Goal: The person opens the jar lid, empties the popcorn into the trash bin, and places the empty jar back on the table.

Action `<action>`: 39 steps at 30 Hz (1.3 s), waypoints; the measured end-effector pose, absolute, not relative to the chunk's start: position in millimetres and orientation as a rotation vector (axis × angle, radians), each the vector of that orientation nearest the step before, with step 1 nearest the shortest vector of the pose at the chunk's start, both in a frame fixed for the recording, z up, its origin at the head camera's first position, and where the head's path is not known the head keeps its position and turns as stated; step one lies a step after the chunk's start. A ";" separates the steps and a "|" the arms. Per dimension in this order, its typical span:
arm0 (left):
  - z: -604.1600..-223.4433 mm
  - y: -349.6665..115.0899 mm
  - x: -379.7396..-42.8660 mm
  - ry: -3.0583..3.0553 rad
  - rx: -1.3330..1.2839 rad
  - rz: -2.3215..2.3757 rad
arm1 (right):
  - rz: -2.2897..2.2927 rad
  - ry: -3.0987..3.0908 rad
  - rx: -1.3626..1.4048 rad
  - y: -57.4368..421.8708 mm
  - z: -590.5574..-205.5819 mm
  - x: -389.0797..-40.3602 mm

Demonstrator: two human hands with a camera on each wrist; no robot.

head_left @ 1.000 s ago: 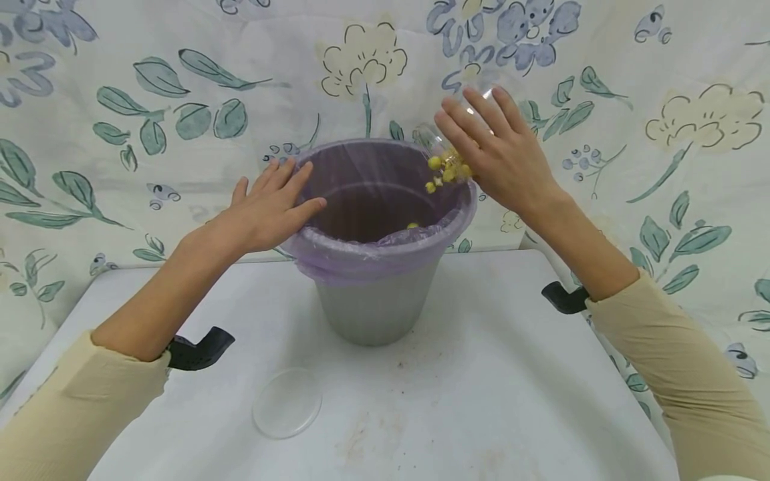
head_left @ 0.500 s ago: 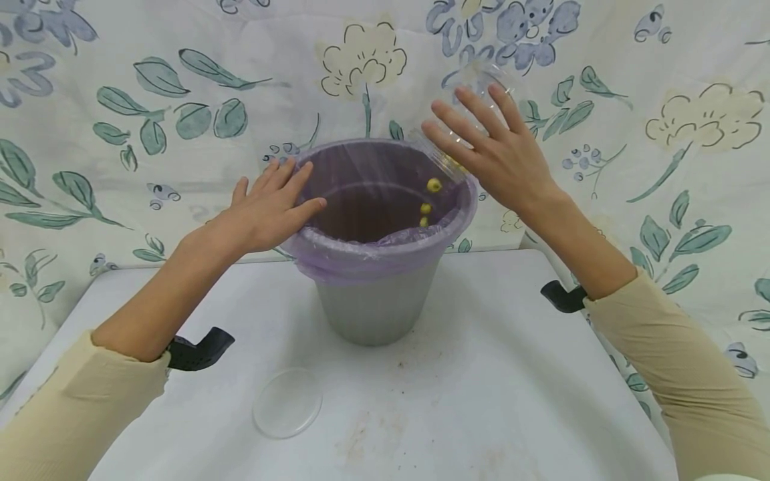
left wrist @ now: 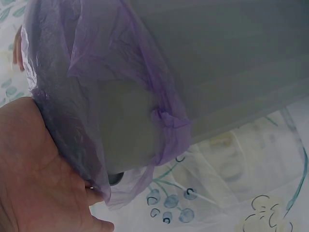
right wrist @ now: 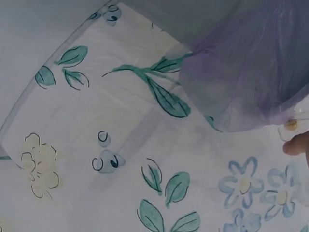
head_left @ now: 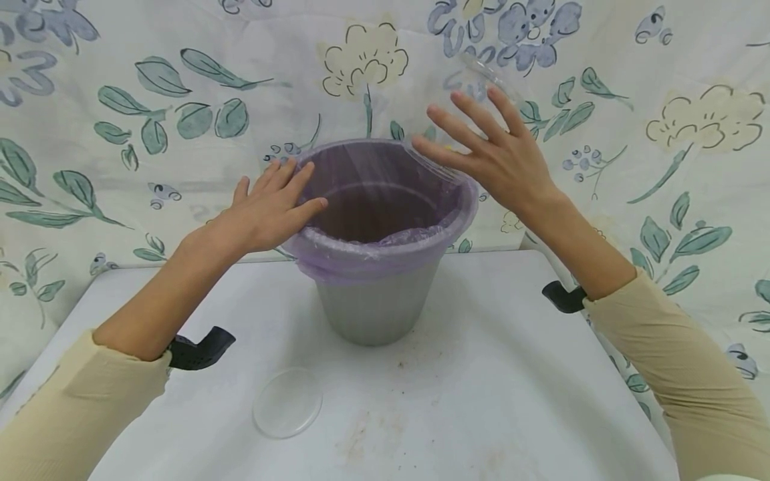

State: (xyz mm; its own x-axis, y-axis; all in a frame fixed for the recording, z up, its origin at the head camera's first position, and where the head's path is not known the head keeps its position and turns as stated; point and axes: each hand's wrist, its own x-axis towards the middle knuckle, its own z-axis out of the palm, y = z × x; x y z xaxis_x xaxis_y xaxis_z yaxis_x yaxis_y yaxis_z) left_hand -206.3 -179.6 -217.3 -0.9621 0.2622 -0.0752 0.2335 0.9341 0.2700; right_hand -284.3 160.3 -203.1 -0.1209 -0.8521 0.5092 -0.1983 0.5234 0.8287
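Observation:
A grey bin [head_left: 373,310] stands upright, lined with a thin purple bag [head_left: 361,264] folded over its rim. Against the bin's left rim rests my left hand [head_left: 265,212], fingers extended; the left wrist view shows its palm [left wrist: 41,169] beside the bag. My right hand [head_left: 508,157] holds a clear plastic jar [head_left: 442,167] tipped mouth-down over the bin's right rim, fingers spread across it. Most of the jar is hidden behind that hand. In the right wrist view, the thumb [right wrist: 297,144] lies against the jar, where a small yellowish piece [right wrist: 290,125] shows.
A round clear lid [head_left: 287,403] lies flat on the white table [head_left: 493,374], in front of the bin to the left. Dirt specks dot the tabletop near the bin. Behind hangs a floral cloth [head_left: 271,40].
Small yellow balls have dropped from the jar into the bin and out of sight. The right hand has tipped the jar further, its fingers spreading wider. My left hand stays put.

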 end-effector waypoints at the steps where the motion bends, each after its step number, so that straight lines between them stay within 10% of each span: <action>1: -217.3 -179.5 -206.3 2.981 0.384 0.396 | -0.714 -1.605 0.913 160.1 -203.6 -284.5; 17: -217.2 -180.8 -207.4 2.978 0.384 0.401 | -0.639 -1.455 0.949 155.4 -212.9 -285.7; 39: -216.2 -181.0 -206.9 2.972 0.383 0.388 | 0.606 -2.076 0.710 219.7 -256.5 -266.3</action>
